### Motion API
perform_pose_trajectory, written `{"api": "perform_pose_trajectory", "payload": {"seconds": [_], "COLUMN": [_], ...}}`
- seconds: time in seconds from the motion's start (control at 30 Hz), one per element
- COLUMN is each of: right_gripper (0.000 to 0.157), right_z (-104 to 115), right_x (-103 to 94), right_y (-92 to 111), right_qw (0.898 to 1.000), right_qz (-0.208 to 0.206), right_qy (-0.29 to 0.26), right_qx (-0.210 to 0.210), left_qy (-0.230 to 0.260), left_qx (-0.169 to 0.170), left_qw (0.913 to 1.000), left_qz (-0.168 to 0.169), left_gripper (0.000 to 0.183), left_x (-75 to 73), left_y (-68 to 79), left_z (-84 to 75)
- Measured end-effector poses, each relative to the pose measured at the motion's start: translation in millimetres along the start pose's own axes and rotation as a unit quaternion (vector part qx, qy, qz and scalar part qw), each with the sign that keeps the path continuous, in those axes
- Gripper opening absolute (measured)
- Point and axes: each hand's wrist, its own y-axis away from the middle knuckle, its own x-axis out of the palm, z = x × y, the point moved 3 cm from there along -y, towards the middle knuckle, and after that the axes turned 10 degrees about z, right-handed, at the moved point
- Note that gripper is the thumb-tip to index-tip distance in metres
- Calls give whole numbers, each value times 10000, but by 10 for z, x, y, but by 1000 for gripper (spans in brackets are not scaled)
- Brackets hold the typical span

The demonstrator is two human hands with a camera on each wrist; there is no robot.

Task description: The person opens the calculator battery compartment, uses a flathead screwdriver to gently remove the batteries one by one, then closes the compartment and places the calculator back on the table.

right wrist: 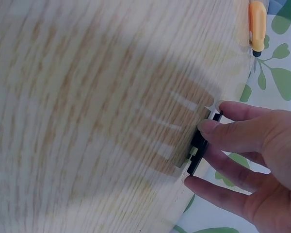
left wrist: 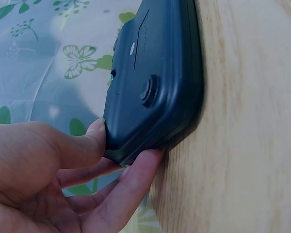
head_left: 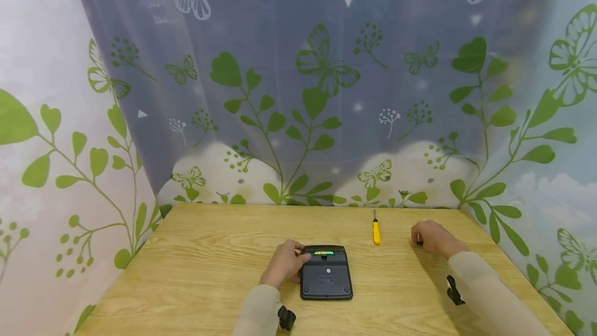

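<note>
A black calculator [head_left: 326, 281] lies face down on the table, its back turned up. In the open compartment near its far edge sits a green battery [head_left: 324, 253]. My left hand [head_left: 283, 266] grips the calculator's left side, thumb on the back and fingers beneath the edge, as the left wrist view also shows. Over at the right, my right hand [head_left: 434, 237] pinches a small black battery cover [right wrist: 198, 151] between thumb and fingers, close to the table top. Most of that cover is hidden by the hand in the head view.
A yellow-handled screwdriver [head_left: 376, 232] lies between the calculator and my right hand, its tip toward the back. The wooden table [head_left: 200, 263] ends at a curtain [head_left: 261, 118] with leaves and butterflies, which also hangs at both sides.
</note>
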Motion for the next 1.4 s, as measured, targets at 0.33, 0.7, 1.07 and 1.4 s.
{"api": "perform_pose_trajectory", "payload": {"seconds": [0.33,0.7,1.07,1.4], "right_gripper": [28,25,25,26], "right_z": [38,103,210,320], "right_x": [-34,-104,-114,-91], "right_y": [3,-90,-260,-394], "right_qw": [9988,9963,9951,9958], "right_qz": [339,236,149,135], "right_qy": [-298,-237,-341,-473], "right_qx": [178,797,919,767], "left_qy": [29,22,-19,-34], "left_qx": [53,28,25,-71], "left_qw": [10000,10000,10000,10000], "left_qz": [11,14,24,35], "left_gripper": [40,41,41,41], "left_x": [1,-2,-6,-4], "left_y": [2,12,4,-6], "left_z": [18,6,2,1]}}
